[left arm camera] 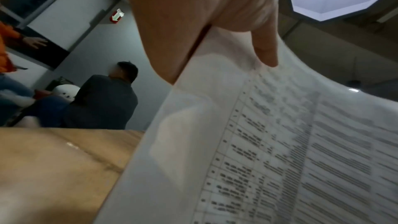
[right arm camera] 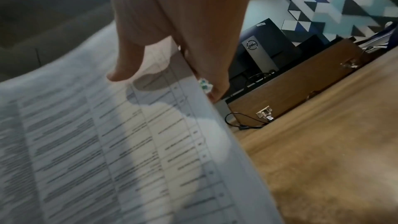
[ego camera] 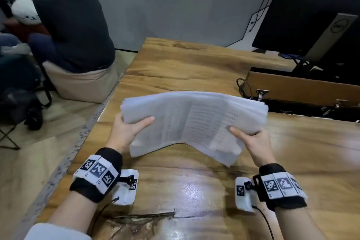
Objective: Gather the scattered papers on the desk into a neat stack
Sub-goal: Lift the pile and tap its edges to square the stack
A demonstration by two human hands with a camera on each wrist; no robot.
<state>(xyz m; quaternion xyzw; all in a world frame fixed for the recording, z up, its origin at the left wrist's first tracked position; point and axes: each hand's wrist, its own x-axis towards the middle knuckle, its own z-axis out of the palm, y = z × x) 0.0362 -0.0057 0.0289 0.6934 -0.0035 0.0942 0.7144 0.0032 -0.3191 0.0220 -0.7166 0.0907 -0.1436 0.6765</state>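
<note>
A thick bundle of printed white papers (ego camera: 192, 121) is held up above the wooden desk (ego camera: 194, 68), arched upward in its middle. My left hand (ego camera: 128, 128) grips its left edge, thumb on top and fingers underneath. My right hand (ego camera: 251, 140) grips its right edge the same way. In the left wrist view the thumb (left arm camera: 267, 48) presses on the printed table of the papers (left arm camera: 280, 151). Seen from the right wrist, the thumb (right arm camera: 127, 62) lies on the top sheet of the papers (right arm camera: 107, 151) and the fingers (right arm camera: 206, 54) wrap the edge.
A black monitor (ego camera: 311, 9) on a stand sits at the back right behind an open cable hatch (ego camera: 300, 87) with a black cable (ego camera: 243, 85). A person in a dark shirt (ego camera: 74, 23) sits left of the desk on a beige seat.
</note>
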